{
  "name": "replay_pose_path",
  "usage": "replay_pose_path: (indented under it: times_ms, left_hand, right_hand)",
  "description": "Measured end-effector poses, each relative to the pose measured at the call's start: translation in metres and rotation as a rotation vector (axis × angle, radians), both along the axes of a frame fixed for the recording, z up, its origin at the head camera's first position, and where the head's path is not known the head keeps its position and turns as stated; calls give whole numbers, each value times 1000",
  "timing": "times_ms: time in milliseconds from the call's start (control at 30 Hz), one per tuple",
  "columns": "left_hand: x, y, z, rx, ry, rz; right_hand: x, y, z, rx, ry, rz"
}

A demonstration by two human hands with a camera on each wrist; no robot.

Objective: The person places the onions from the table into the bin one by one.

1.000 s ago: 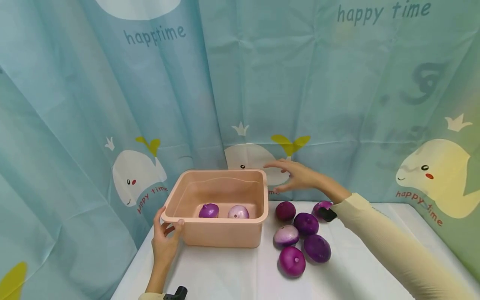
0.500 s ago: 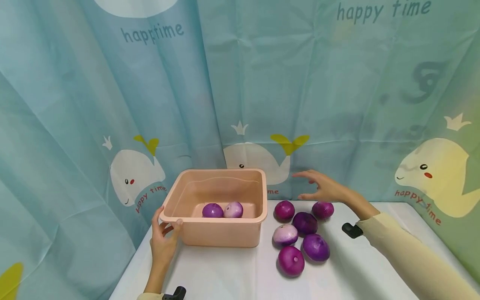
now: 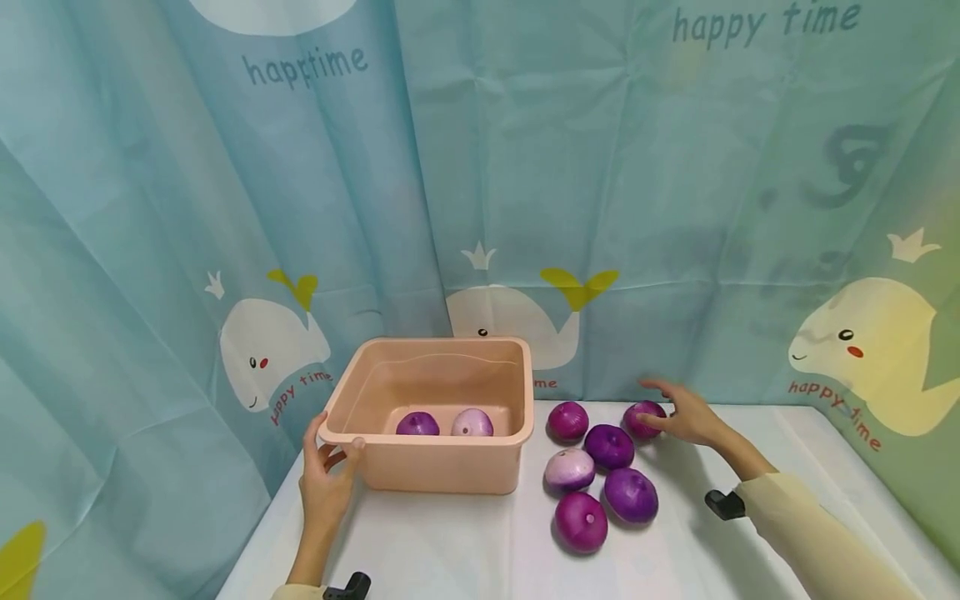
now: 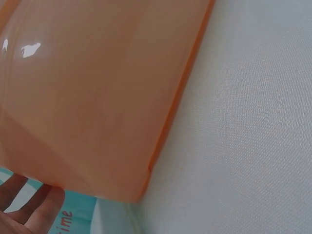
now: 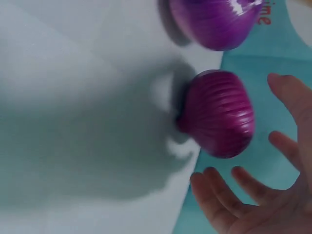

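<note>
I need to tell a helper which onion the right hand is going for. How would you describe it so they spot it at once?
Start at the peach plastic tub on the white table; to its right lies a cluster of six purple onions. The one meant is the dark purple onion at the cluster's far right corner, nearest the whale curtain. It alone has the right hand spread open around it.

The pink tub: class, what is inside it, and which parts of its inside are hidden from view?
Inside the pink tub lie two onions: a dark purple onion and a pale onion, side by side. The near wall hides their undersides and the tub floor nearest the camera.
</note>
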State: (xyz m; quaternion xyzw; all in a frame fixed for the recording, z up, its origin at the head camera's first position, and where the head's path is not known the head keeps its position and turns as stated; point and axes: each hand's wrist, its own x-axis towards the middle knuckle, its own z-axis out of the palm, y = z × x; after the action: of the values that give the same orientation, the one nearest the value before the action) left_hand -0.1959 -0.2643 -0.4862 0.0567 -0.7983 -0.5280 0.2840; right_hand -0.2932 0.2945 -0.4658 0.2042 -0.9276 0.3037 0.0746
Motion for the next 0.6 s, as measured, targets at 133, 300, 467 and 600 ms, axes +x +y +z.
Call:
replay_pose_path:
  times_ms: [133,300,467,600]
  left_hand:
    - [0,-1,-1,8,-4,-8]
    - [-1,-1,-2,6,2,-10]
    - [-1,-2,-3,4,5,-5]
    - [-2,-2,-3,9,-8,4]
  right_hand:
    - [3,5,-9,-19,-115,-65]
    - [5,7,-16,-103,-267,-97]
    - [4,7,-21,-101,-273,-104]
    - [3,6,-22,-96,-273,-90]
